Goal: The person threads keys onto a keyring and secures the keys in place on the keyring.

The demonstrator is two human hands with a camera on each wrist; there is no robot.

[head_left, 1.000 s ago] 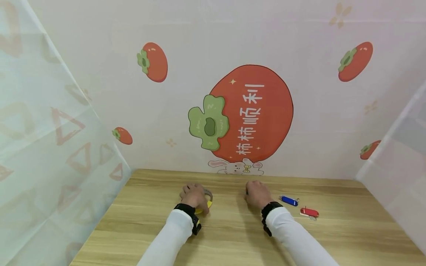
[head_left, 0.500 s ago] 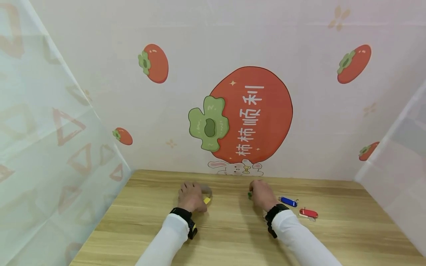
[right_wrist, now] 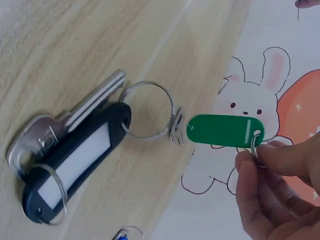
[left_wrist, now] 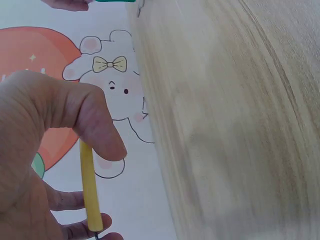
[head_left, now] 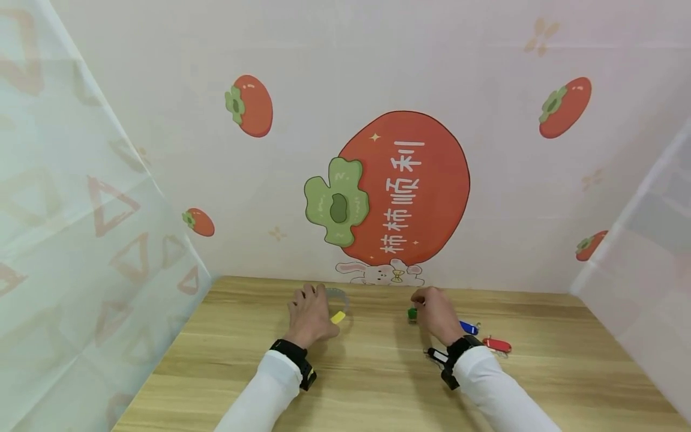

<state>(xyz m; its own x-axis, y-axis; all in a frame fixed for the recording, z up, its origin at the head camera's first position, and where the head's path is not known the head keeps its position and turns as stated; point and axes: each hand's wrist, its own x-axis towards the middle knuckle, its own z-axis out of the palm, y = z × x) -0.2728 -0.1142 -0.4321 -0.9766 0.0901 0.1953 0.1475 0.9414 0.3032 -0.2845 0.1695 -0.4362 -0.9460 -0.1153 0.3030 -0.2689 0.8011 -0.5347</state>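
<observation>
My left hand [head_left: 310, 318] holds a curved greyish band [head_left: 340, 294] with a yellow strip [left_wrist: 90, 190] at its lower end. In the left wrist view the strip runs between thumb and fingers; its exact kind I cannot tell. With thumb and fingertips my right hand [right_wrist: 280, 180] pinches the metal ring at the end of a green key tag [right_wrist: 222, 130]. Below it on the table lies a black key tag [right_wrist: 75, 165] with a white label, a key [right_wrist: 65, 120] beside it and a large split ring [right_wrist: 145, 82] at one end.
A blue key tag [head_left: 468, 327], partly behind my right hand, and a red key tag [head_left: 497, 345] lie to the right on the wooden table [head_left: 367, 384]. A printed wall sheet [head_left: 291, 180] rises at the table's back edge.
My right hand has shifted right, so the green tag and the black tag now show. My left hand has tilted up with the curved band, showing more of its arc.
</observation>
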